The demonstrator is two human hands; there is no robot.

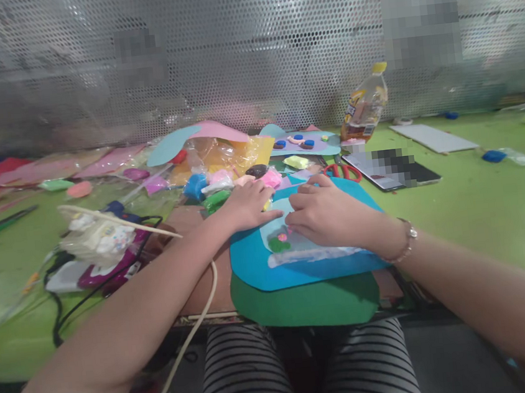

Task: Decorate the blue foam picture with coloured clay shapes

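Observation:
A rounded blue sheet (251, 266) lies in front of me over a green sheet (306, 304). It carries a paler blue panel with a white band (315, 254) along the lower side. My left hand (251, 204) lies flat at the upper left of the blue sheet, fingers stretched out. Over the panel, my right hand (315, 213) has its fingers curled and pressed together, low against the surface. Whatever sits in that pinch is hidden; a bit of pink shows by the fingertips. Just left of them are a small pink clay flower (282, 237) and a green clay patch (277, 245).
Clay packets (216, 181) crowd beyond my left hand. Red-handled scissors (354, 172), a phone (388, 171) and a tilted drink bottle (364, 107) stand right of centre. A pale cable (208, 302) crosses near my left forearm. Perforated metal (247, 48) closes the back.

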